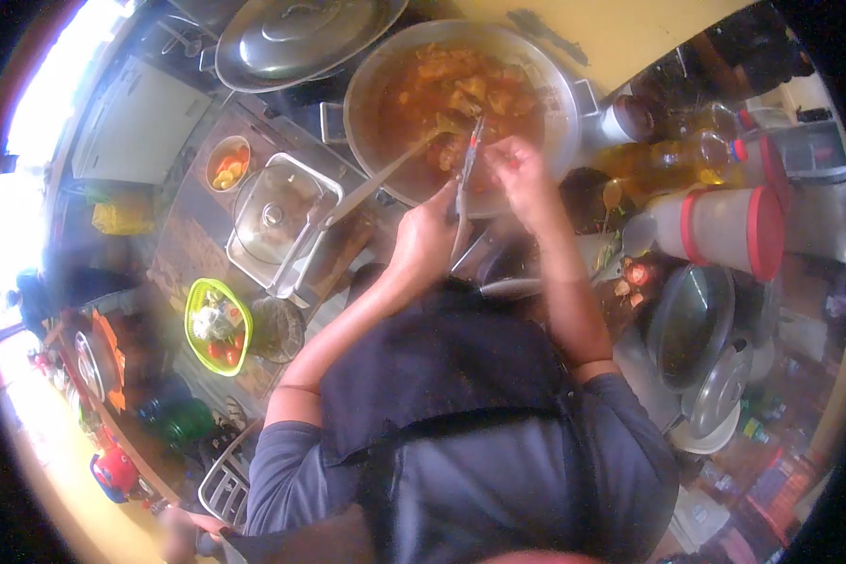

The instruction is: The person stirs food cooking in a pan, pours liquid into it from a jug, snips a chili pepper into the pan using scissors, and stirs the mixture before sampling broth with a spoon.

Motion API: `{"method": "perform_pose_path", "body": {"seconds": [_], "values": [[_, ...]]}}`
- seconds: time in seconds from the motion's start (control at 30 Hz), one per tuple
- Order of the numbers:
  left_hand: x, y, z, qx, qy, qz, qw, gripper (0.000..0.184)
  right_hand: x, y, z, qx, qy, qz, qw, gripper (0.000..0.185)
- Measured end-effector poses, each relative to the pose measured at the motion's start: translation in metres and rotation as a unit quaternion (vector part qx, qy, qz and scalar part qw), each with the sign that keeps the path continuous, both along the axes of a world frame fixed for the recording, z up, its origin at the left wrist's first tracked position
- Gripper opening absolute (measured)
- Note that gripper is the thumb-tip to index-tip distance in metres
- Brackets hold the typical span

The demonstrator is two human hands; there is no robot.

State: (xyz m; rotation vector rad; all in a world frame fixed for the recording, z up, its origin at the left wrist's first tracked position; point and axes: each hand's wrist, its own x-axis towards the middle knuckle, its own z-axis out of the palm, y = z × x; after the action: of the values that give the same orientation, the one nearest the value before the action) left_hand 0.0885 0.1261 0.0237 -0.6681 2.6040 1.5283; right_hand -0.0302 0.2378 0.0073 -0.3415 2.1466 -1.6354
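A wide metal pot (355,122) holds red-orange stew (442,70) with chunks in it. My left hand (427,233) is closed around a thin silvery item (468,164) with small red marks, upright over the pot's near side; its exact kind is unclear. Just right of that item is my right hand (522,174), its fingers pinched together above the stew; whatever they hold is too small to make out. A long-handled ladle (376,181) rests in the stew, its handle leaning over the left rim.
Left of the pot are a large lid (277,42), a lidded tray (331,197), a bowl of cut vegetables (227,164) and a green basket (244,350). Oil bottles (667,162), red-lidded containers (724,226) and glass lids (691,329) crowd the right.
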Motion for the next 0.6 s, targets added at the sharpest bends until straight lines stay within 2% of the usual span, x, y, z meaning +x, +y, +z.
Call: {"method": "perform_pose_path", "body": {"seconds": [0.17, 0.23, 0.37, 0.47, 0.6], "values": [[0.001, 0.000, 0.003, 0.017, -0.001, 0.012, 1.000, 0.049, -0.005, 0.003, -0.012, -0.040, 0.018, 0.020, 0.999, 0.014], [0.001, -0.001, -0.004, 0.022, 0.024, -0.007, 0.999, 0.045, -0.005, 0.003, -0.003, 0.023, 0.070, 0.017, 0.997, 0.013], [0.001, -0.002, 0.004, 0.047, 0.004, -0.008, 0.999, 0.042, -0.009, 0.006, -0.015, 0.059, 0.092, 0.002, 0.994, 0.017], [0.000, -0.001, 0.000, 0.084, -0.033, -0.013, 0.996, 0.042, -0.003, 0.004, -0.005, 0.074, 0.061, -0.023, 0.995, 0.016], [0.001, 0.002, -0.004, 0.037, -0.005, -0.027, 0.999, 0.045, 0.001, 0.002, -0.003, 0.028, -0.013, -0.005, 1.000, 0.015]]}}
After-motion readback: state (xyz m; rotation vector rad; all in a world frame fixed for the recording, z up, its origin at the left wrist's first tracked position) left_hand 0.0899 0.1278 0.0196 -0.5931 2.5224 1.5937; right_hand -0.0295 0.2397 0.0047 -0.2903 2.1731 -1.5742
